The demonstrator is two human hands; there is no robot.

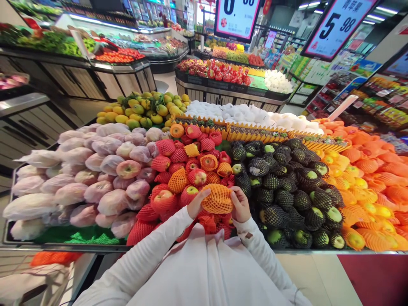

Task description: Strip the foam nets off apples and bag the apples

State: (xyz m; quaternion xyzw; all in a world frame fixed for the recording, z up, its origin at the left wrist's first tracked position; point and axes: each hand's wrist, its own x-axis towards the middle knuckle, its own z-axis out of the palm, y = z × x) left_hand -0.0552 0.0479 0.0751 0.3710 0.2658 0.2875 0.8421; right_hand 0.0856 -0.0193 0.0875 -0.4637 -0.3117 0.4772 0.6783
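Note:
Between my two hands is an orange foam fruit net, held over the front of the display; whether fruit sits inside it I cannot make out. My left hand grips its left end, fingers closed. On the other end, my right hand pinches the net. Red apples in red and orange foam nets lie just behind and below. Green apples in black nets are piled to the right of my right hand. Left of the red ones, pale apples are wrapped in thin film.
Yellow fruit and fruit in orange nets fill the right side. Green-yellow citrus and white-netted fruit lie at the back. A price sign hangs above. A bag is at the lower left.

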